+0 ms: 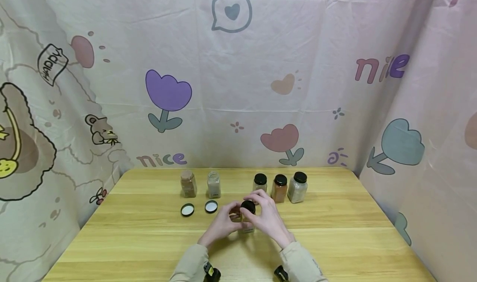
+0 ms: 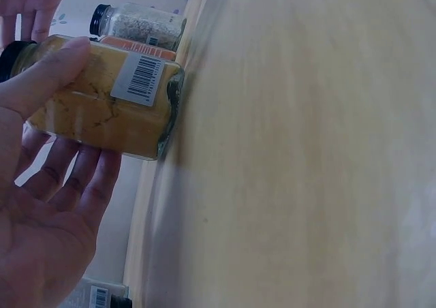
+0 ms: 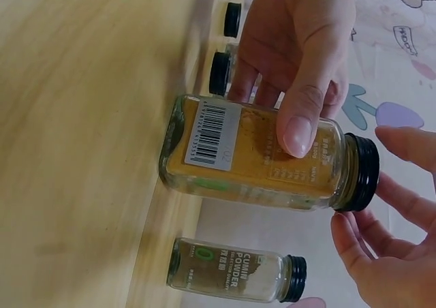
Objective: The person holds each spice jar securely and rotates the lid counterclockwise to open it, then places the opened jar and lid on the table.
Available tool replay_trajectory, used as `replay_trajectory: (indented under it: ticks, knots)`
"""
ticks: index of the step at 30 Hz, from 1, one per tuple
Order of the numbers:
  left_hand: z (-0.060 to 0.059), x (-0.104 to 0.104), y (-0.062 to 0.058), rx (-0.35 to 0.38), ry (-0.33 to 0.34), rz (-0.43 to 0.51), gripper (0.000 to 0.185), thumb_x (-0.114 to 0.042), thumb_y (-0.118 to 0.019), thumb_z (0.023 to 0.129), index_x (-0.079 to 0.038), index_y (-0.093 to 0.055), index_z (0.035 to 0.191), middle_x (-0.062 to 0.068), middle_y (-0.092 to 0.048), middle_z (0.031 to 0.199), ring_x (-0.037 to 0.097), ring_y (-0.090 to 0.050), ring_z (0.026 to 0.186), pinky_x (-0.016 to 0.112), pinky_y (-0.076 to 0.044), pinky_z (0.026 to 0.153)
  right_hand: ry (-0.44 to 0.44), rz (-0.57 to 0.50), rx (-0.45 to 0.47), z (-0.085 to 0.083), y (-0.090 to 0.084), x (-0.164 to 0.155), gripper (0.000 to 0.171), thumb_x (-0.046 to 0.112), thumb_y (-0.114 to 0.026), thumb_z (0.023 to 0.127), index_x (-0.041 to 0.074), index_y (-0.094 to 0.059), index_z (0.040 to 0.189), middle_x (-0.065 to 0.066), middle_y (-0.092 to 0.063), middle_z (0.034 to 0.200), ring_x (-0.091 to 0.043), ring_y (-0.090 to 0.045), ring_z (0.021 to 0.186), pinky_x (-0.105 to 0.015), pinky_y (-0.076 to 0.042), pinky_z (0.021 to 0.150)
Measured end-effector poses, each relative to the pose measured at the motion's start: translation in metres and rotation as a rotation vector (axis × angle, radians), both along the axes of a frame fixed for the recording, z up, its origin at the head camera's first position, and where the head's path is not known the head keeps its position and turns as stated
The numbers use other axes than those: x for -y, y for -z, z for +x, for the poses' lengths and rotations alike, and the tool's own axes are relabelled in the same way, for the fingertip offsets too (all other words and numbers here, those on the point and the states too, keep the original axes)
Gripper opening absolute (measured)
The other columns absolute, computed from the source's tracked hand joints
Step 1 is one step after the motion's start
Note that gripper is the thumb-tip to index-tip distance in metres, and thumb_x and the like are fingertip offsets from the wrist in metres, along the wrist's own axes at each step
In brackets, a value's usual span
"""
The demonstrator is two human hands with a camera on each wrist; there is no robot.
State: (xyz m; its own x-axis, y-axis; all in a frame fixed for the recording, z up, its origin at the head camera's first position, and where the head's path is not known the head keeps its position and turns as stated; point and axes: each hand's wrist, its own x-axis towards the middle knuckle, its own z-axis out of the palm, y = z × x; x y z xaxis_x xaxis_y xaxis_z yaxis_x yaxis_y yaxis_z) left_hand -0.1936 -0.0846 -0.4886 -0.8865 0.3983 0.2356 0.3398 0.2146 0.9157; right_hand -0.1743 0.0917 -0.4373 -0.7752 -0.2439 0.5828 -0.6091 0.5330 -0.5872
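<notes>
My left hand (image 1: 223,224) grips a square glass spice jar (image 3: 259,148) of yellow-orange powder, the thumb across one face and the fingers behind it. A white barcode label (image 2: 138,78) shows on the jar's side. It stands upright, its base close to the wooden table. At its top, my right hand (image 1: 266,215) has thumb and fingers around the black screw lid (image 3: 364,172). The lid sits on the jar's neck. In the right wrist view, the right fingertips (image 3: 344,229) are right at the lid's edge.
Two lidless jars, one brownish (image 1: 188,184) and one pale (image 1: 214,185), stand at the back left. Their lids (image 1: 187,210) lie upturned before them. Back right are a cumin powder jar (image 3: 235,270), an orange-red one (image 1: 279,189) and a whitish one (image 1: 297,189), all capped.
</notes>
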Motion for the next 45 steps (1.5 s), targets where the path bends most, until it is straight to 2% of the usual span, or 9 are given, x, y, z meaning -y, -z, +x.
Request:
replay_trajectory:
  ticks: [9, 19, 23, 29, 39, 45]
  knots:
    - [-0.0018, 0.0010, 0.0027, -0.023, 0.010, -0.018, 0.041, -0.016, -0.085, 0.081, -0.004, -0.064, 0.114, 0.015, -0.071, 0.114, 0.010, -0.068, 0.104, 0.027, -0.058, 0.096, 0.014, 0.016, 0.015, 0.0010, -0.0005, 0.0012, 0.028, 0.011, -0.083, 0.079, 0.006, -0.074, 0.105, -0.004, -0.069, 0.101, -0.020, -0.066, 0.091, -0.029, -0.057, 0.081]
    - [-0.0014, 0.0009, 0.0004, -0.007, 0.022, 0.001, 0.041, -0.014, -0.084, 0.082, -0.003, -0.064, 0.116, 0.015, -0.070, 0.114, 0.023, -0.068, 0.107, 0.032, -0.058, 0.099, 0.015, 0.023, 0.028, 0.0014, -0.0007, 0.0019, 0.027, 0.007, -0.081, 0.080, 0.009, -0.074, 0.106, -0.003, -0.070, 0.103, -0.020, -0.066, 0.095, -0.035, -0.057, 0.085]
    - [-0.0006, 0.0009, 0.0001, -0.012, 0.019, 0.000, 0.039, -0.014, -0.084, 0.082, -0.003, -0.064, 0.114, 0.014, -0.070, 0.112, 0.020, -0.068, 0.105, 0.034, -0.058, 0.099, 0.021, 0.026, 0.018, 0.0017, -0.0001, 0.0023, 0.026, 0.009, -0.081, 0.080, 0.009, -0.074, 0.106, -0.002, -0.069, 0.104, -0.020, -0.066, 0.098, -0.035, -0.056, 0.089]
    - [0.0000, 0.0015, 0.0007, -0.006, 0.006, -0.017, 0.040, -0.016, -0.085, 0.081, -0.005, -0.064, 0.113, 0.013, -0.071, 0.112, 0.016, -0.067, 0.105, 0.031, -0.058, 0.098, 0.032, 0.015, 0.000, 0.0015, 0.0002, 0.0027, 0.027, 0.011, -0.083, 0.079, 0.007, -0.074, 0.105, -0.003, -0.068, 0.104, -0.020, -0.066, 0.096, -0.033, -0.055, 0.086]
    - [-0.0010, 0.0016, 0.0025, -0.017, 0.020, -0.009, 0.039, -0.014, -0.083, 0.083, -0.004, -0.064, 0.115, 0.014, -0.070, 0.113, 0.010, -0.066, 0.103, 0.032, -0.059, 0.098, 0.040, 0.042, 0.035, 0.0018, -0.0005, 0.0038, 0.031, 0.014, -0.084, 0.079, 0.009, -0.074, 0.108, -0.003, -0.069, 0.104, -0.020, -0.065, 0.097, -0.032, -0.055, 0.087]
    - [-0.0017, 0.0019, 0.0025, -0.001, 0.025, 0.002, 0.040, -0.011, -0.083, 0.083, -0.002, -0.063, 0.116, 0.015, -0.069, 0.113, 0.015, -0.067, 0.104, 0.031, -0.058, 0.099, 0.023, 0.059, 0.026, 0.0005, -0.0007, 0.0045, 0.028, 0.008, -0.081, 0.080, 0.010, -0.074, 0.107, -0.002, -0.070, 0.103, -0.020, -0.066, 0.098, -0.036, -0.054, 0.089]
